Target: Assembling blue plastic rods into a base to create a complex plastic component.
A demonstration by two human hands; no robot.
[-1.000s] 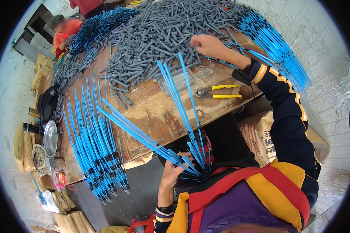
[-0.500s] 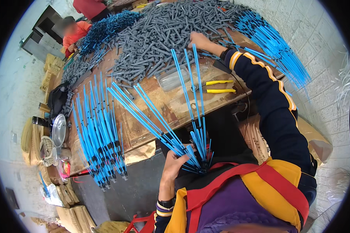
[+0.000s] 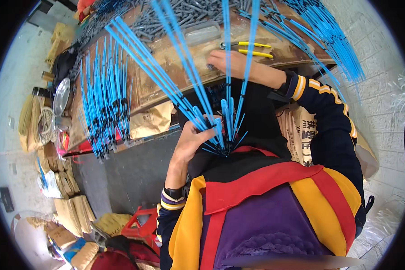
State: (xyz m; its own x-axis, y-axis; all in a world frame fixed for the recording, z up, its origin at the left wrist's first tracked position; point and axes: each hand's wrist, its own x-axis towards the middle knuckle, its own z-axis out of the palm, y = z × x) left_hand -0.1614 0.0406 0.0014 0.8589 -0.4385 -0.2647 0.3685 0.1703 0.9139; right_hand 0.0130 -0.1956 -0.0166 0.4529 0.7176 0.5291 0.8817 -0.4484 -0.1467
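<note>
My left hand [image 3: 190, 138] is closed around the lower part of a fanned bundle of thin blue rods [image 3: 164, 84] with black joints, held upright close to my lap. The long rods spread upward over the table edge; short looped blue ends stick up beside my thumb. Beyond them, my right hand [image 3: 240, 66] hovers at the table's front edge, partly behind two rods. Its fingers are pinched on a small dark-grey piece [image 3: 210, 66], mostly hidden, whose kind I cannot make out. Just past that hand lie yellow-handled pliers [image 3: 255, 53].
A heap of grey plastic anchor-like pieces [image 3: 150, 21] covers the back of the wooden table [image 3: 144, 87]. A clear plastic box [image 3: 202, 35] sits before it. Blue rod bundles lie at the left [image 3: 105, 85] and right [image 3: 335, 40]. A metal bowl [image 3: 62, 96] stands far left.
My right hand has come back from the grey heap to the table's front edge, now with a small dark-grey piece. The view has tilted downward. My left hand still grips the blue rods.
</note>
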